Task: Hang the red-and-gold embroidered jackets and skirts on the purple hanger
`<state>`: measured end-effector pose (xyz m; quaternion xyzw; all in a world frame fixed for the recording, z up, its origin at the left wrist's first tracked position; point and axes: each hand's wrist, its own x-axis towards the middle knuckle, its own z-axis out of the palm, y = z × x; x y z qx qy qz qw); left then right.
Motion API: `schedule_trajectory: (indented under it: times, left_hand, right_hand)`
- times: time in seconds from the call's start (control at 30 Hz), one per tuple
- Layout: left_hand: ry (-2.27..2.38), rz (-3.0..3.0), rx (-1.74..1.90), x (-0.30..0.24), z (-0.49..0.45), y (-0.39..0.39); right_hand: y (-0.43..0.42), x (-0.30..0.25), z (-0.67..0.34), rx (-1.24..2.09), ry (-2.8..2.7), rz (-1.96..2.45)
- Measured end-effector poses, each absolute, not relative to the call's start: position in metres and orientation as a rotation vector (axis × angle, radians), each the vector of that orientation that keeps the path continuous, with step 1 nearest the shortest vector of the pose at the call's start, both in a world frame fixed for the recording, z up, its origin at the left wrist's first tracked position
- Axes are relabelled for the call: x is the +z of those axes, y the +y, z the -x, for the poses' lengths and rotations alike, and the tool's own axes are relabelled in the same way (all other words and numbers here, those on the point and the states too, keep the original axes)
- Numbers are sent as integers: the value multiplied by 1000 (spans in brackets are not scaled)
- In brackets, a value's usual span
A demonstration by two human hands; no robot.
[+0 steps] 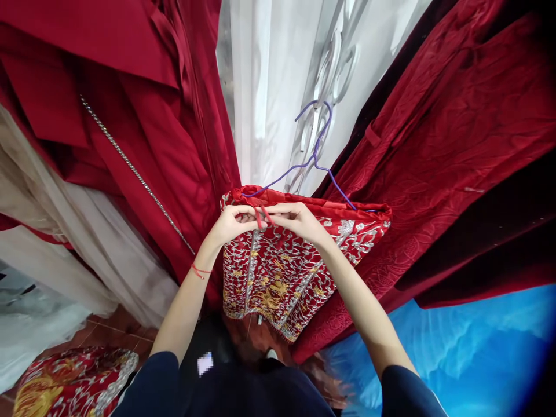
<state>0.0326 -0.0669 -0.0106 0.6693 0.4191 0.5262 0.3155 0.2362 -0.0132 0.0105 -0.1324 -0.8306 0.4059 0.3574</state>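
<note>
A red skirt (278, 278) with silver and gold embroidery hangs in front of me, its red waistband (313, 202) spread over a purple wire hanger (315, 156). At the waistband's top edge, left of its middle, my left hand (240, 221) pinches a thin red ribbon (259, 218). My right hand (297, 219) meets it from the right, its thumb and fingers closed on the same ribbon. The fingertips of both hands nearly touch. The hanger's hook rises above the skirt; whether it hangs on anything is unclear.
Plain red garments (147, 116) hang at the left, one with a silvery chain-like trim. A patterned dark red garment (469, 145) hangs at the right, above bright blue fabric (469, 347). Another embroidered red piece (73, 382) lies low at the left. White panelling (273, 87) stands behind.
</note>
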Motion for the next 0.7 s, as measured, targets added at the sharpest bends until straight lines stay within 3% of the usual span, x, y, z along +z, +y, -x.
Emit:
schedule_trajectory:
  times: [0.17, 0.3, 0.57, 0.7]
  left_hand:
    - [1142, -1848, 1310, -6, -32, -68]
    - [1126, -1666, 1509, -13, -41, -65]
    - [1098, -1564, 1834, -19, -38, -65]
    - [976, -1537, 1625, -18, -37, -61]
  right_hand:
    - [-15, 14, -227, 579, -2304, 206]
    - [-14, 10, -222, 362, -2269, 246]
    - [-8, 2, -229, 526, -2021, 524]
    - [-12, 7, -232, 582, -2096, 549]
